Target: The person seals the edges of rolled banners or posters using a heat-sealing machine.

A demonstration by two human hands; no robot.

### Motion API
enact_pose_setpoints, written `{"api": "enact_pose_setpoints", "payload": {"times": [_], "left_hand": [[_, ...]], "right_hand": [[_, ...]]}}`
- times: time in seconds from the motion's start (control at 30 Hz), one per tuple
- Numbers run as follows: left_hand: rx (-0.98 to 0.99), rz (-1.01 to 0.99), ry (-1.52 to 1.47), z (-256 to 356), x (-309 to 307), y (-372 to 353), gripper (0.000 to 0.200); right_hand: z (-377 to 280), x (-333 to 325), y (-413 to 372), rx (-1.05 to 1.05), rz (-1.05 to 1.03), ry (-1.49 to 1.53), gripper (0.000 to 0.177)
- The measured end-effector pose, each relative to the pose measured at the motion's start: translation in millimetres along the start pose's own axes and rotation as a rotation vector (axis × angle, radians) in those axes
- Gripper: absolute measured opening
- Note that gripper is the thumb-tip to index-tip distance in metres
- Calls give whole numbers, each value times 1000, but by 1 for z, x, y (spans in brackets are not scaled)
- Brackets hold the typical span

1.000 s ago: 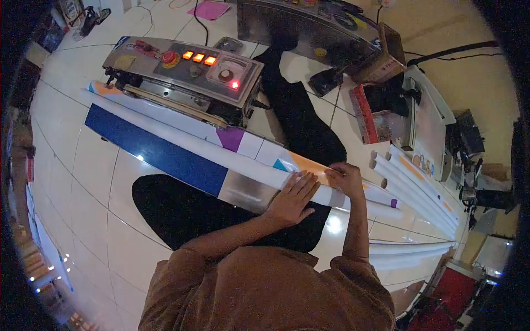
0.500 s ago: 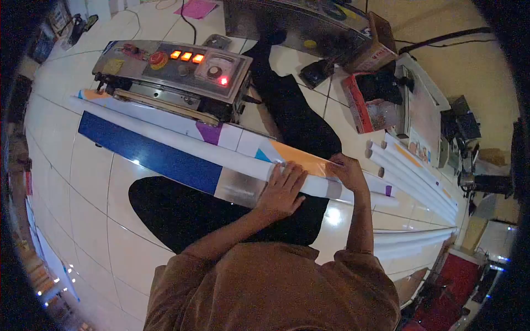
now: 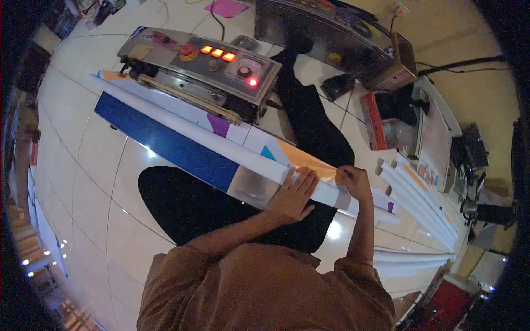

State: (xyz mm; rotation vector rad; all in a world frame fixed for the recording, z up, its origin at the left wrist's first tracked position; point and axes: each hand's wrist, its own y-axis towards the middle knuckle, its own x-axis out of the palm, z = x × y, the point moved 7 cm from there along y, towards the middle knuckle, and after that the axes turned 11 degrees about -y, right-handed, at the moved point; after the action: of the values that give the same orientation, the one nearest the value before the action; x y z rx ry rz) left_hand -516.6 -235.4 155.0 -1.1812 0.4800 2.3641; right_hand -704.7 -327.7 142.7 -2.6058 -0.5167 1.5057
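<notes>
A long white roll (image 3: 207,138) of printed sheet lies slantwise across my legs, with orange, teal and purple shapes on the sheet's far side. My left hand (image 3: 294,197) rests flat on the roll, fingers stretched out over it. Near the roll's right end, my right hand (image 3: 355,183) is closed, its fingertips pinching the edge of the orange-printed sheet (image 3: 308,160). Along the near side of the roll runs a dark blue panel (image 3: 165,142) with a grey patch at its right. Just beyond the roll stands a sealing machine (image 3: 201,69) with lit orange switches.
On the tiled floor (image 3: 83,193), several rolled white sheets (image 3: 422,196) lie at the right. A second metal machine (image 3: 326,41), a cardboard box (image 3: 395,71) and a red-sided box (image 3: 375,121) stand farther back. A black cable (image 3: 217,25) runs behind the sealing machine.
The whole view has shifted, so the surroundings sit farther right in it. My left hand stays flat on the roll and my right hand stays at the sheet's edge.
</notes>
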Motion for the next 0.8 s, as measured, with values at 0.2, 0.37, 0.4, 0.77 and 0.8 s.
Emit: {"api": "enact_pose_setpoints", "payload": {"times": [0.2, 0.37, 0.4, 0.77, 0.8], "left_hand": [[9, 112, -61, -2, 2, -2, 81], [-185, 287, -162, -29, -44, -3, 76], [-272, 326, -81, -40, -55, -3, 72], [-338, 386, 85, -75, -57, -4, 74], [-347, 389, 86, -78, -56, -5, 74]], "right_hand": [[9, 5, 4, -81, 120, 68, 21], [4, 4, 0, -20, 93, 36, 19], [6, 7, -1, -9, 97, 31, 19], [32, -18, -36, -102, 173, -15, 20], [35, -17, -36, -62, 155, -4, 19]]}}
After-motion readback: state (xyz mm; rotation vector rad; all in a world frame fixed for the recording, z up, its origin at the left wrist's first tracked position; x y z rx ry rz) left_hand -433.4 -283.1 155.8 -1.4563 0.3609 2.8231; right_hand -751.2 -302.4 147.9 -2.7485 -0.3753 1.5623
